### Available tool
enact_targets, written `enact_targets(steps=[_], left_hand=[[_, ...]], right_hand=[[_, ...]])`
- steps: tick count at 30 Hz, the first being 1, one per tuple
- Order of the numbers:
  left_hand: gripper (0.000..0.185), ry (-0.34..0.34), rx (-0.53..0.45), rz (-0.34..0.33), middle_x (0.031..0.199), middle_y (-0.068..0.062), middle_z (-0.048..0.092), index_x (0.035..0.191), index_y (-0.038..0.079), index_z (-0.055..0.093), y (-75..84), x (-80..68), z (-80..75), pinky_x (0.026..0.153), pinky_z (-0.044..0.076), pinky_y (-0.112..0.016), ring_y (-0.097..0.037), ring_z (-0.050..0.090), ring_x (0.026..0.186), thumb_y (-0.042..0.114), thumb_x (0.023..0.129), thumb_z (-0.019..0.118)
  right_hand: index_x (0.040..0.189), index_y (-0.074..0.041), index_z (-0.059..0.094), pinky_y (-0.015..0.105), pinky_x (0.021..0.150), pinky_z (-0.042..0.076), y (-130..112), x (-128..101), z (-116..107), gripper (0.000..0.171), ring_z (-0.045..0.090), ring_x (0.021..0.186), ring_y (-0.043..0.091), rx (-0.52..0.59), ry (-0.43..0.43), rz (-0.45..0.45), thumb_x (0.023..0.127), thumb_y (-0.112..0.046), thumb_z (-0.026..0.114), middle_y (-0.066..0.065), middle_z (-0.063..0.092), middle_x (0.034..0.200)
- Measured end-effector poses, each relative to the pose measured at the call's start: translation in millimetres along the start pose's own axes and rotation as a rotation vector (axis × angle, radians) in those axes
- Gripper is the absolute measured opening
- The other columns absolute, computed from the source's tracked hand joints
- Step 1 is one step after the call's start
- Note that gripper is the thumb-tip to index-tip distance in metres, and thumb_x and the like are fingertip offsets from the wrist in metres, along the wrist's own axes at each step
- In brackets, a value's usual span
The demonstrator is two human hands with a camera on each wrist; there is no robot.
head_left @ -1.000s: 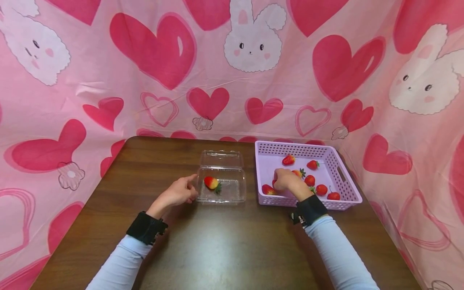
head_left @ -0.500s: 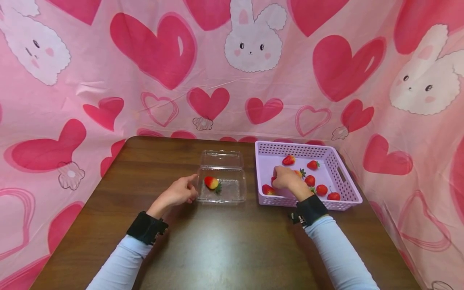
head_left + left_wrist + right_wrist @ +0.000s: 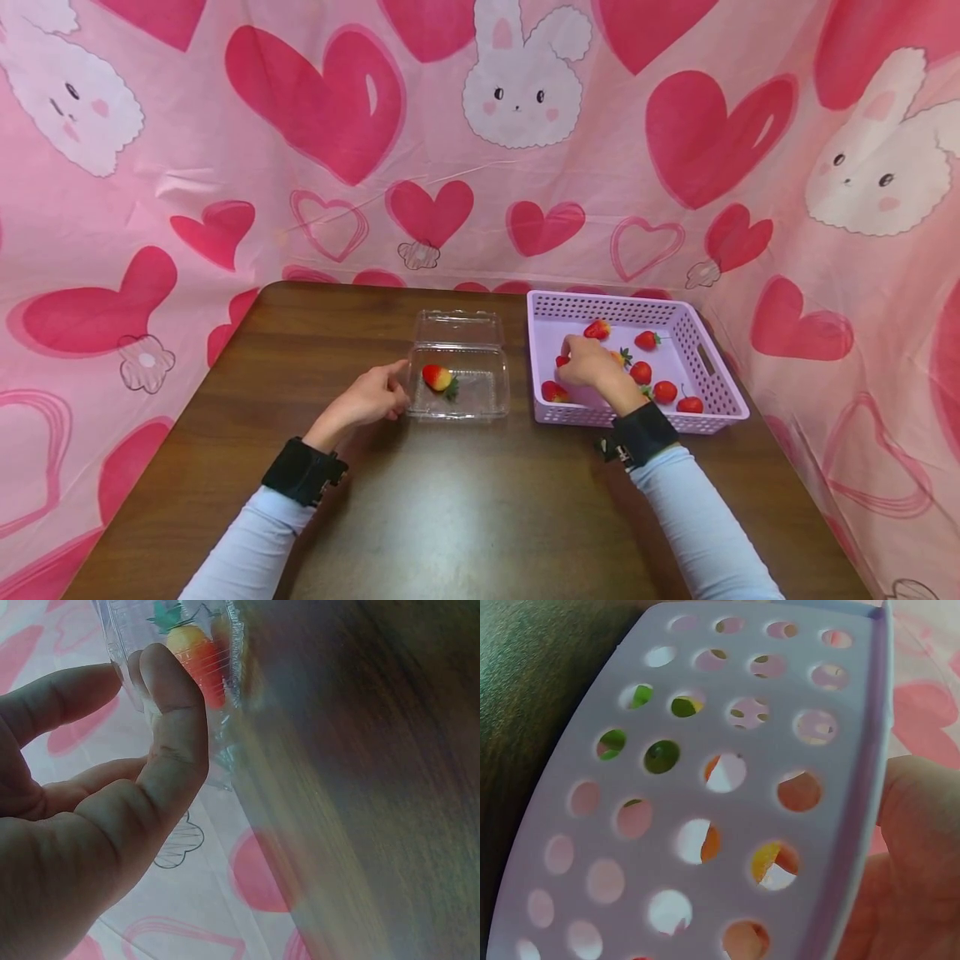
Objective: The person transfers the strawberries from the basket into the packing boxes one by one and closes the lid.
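Observation:
A clear plastic clamshell box point(image 3: 483, 387) lies with its lid folded back, holding one red-and-yellow strawberry point(image 3: 435, 377) with green leaves. At its left edge is my left hand point(image 3: 369, 397); in the left wrist view its thumb and forefinger pinch the box's wall point(image 3: 234, 645). Inside the lilac basket point(image 3: 641, 307), my right hand point(image 3: 592, 367) reaches down and holds a red strawberry point(image 3: 562, 362), mostly hidden by the fingers. In the right wrist view the perforated basket wall point(image 3: 712, 735) covers the fingertips, and part of the hand point(image 3: 915, 840) shows beyond its rim.
Several strawberries lie in the basket, among them one at the front left point(image 3: 553, 392) and one at the back point(image 3: 597, 330). Brown wooden table point(image 3: 420, 500) spreads in front of both containers. A pink heart-patterned cloth point(image 3: 450, 150) hangs behind and at the sides.
My right hand has shifted slightly up and away within the basket, the strawberry at its fingertips moving along with it. The left hand and the box stay put.

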State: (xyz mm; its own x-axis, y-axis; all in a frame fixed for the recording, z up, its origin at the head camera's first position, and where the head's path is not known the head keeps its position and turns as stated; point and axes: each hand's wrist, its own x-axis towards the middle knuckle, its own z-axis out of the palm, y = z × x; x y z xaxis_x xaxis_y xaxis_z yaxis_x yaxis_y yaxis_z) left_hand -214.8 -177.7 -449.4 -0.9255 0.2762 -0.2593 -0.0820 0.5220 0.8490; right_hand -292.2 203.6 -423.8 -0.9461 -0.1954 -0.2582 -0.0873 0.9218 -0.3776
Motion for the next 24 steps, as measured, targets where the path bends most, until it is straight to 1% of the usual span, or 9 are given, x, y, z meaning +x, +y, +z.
enact_targets(steps=[4, 7, 11, 14, 19, 24], left_hand=[[0.073, 0.0, 0.004, 0.002, 0.087, -0.013, 0.061, 0.161, -0.007, 0.03, -0.9, 0.2, 0.2, 0.08, 0.061, -0.043, -0.026, 0.062, 0.076, -0.001, 0.097, 0.063], [0.073, 0.002, 0.007, 0.003, 0.088, -0.013, 0.061, 0.161, -0.007, 0.03, -1.1, 0.3, 0.1, 0.079, 0.061, -0.043, -0.026, 0.063, 0.076, -0.001, 0.097, 0.063], [0.073, 0.002, 0.007, 0.004, 0.088, -0.013, 0.061, 0.162, -0.007, 0.03, -0.7, 0.3, 0.2, 0.078, 0.061, -0.04, -0.026, 0.063, 0.076, 0.0, 0.097, 0.063], [0.073, 0.0, 0.009, 0.006, 0.088, -0.013, 0.061, 0.162, -0.007, 0.03, -0.5, 0.2, 0.3, 0.079, 0.061, -0.041, -0.026, 0.063, 0.076, 0.0, 0.097, 0.063], [0.072, -0.002, 0.009, 0.005, 0.088, -0.013, 0.061, 0.162, -0.006, 0.03, -1.0, -0.2, 0.4, 0.08, 0.061, -0.043, -0.026, 0.063, 0.077, -0.001, 0.097, 0.063], [0.073, 0.004, 0.011, 0.007, 0.087, -0.013, 0.061, 0.162, -0.006, 0.03, -0.7, -0.2, 0.5, 0.08, 0.061, -0.045, -0.026, 0.063, 0.075, 0.0, 0.097, 0.062]], right_hand=[[0.117, -0.004, 0.059, 0.047, 0.082, 0.055, -5.9, -0.7, -1.9, 0.038, 0.061, 0.095, 0.032, 0.037, -0.016, 0.043, 0.088, -0.019, 0.077, 0.014, 0.065, 0.102], [0.122, -0.005, 0.058, 0.047, 0.083, 0.056, -10.0, -1.6, -2.8, 0.042, 0.062, 0.097, 0.031, 0.055, -0.012, 0.064, 0.088, -0.021, 0.078, 0.014, 0.065, 0.105], [0.121, -0.001, 0.06, 0.046, 0.082, 0.056, -14.1, -2.9, -4.0, 0.042, 0.061, 0.094, 0.032, 0.036, 0.031, 0.026, 0.087, -0.02, 0.076, 0.015, 0.066, 0.103], [0.119, 0.0, 0.061, 0.046, 0.081, 0.055, -16.8, -3.9, -4.6, 0.039, 0.061, 0.092, 0.032, 0.026, 0.055, -0.009, 0.088, -0.019, 0.074, 0.015, 0.066, 0.1], [0.115, -0.003, 0.06, 0.045, 0.081, 0.056, -21.7, -4.9, -4.8, 0.034, 0.061, 0.091, 0.031, 0.033, 0.067, -0.019, 0.089, -0.019, 0.075, 0.014, 0.066, 0.1], [0.115, -0.003, 0.06, 0.045, 0.083, 0.056, -25.8, -5.8, -5.4, 0.034, 0.062, 0.092, 0.031, 0.04, 0.087, -0.033, 0.09, -0.019, 0.076, 0.014, 0.066, 0.101]])
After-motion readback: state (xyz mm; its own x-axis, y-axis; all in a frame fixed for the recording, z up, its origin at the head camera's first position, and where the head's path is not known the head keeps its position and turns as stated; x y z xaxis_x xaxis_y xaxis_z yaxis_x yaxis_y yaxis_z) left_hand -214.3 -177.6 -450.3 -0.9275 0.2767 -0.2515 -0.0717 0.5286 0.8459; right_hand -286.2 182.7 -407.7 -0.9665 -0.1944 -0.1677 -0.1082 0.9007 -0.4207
